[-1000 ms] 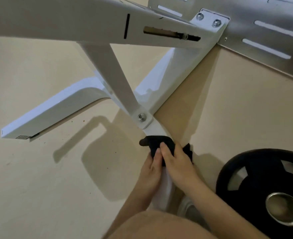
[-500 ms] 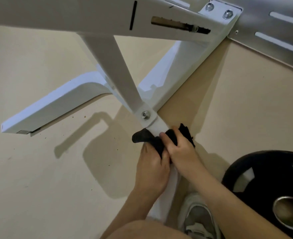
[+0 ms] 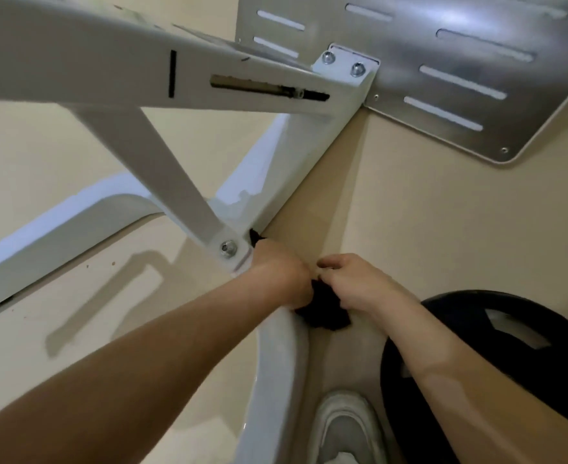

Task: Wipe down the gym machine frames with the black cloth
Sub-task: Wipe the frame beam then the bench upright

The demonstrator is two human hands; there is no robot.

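The white gym machine frame point(image 3: 265, 182) spreads over the beige floor, its base leg point(image 3: 275, 363) running toward me. A slanted strut is bolted to it at a joint point(image 3: 228, 247). The black cloth point(image 3: 324, 311) is bunched against the right side of the leg just below that joint; a small tip of it shows beside the bolt. My left hand point(image 3: 280, 271) reaches over the leg and grips the cloth. My right hand point(image 3: 356, 283) pinches the cloth from the right, fingers curled.
A black weight plate point(image 3: 496, 380) lies on the floor at lower right, under my right forearm. A slotted metal footplate point(image 3: 443, 61) sits at top right. My white shoe point(image 3: 346, 430) stands beside the base leg. Bare beige floor lies to the left.
Both hands moved the cloth up the leg to the bolted joint and round to its right side. The camera came closer and my arms now stretch further out.
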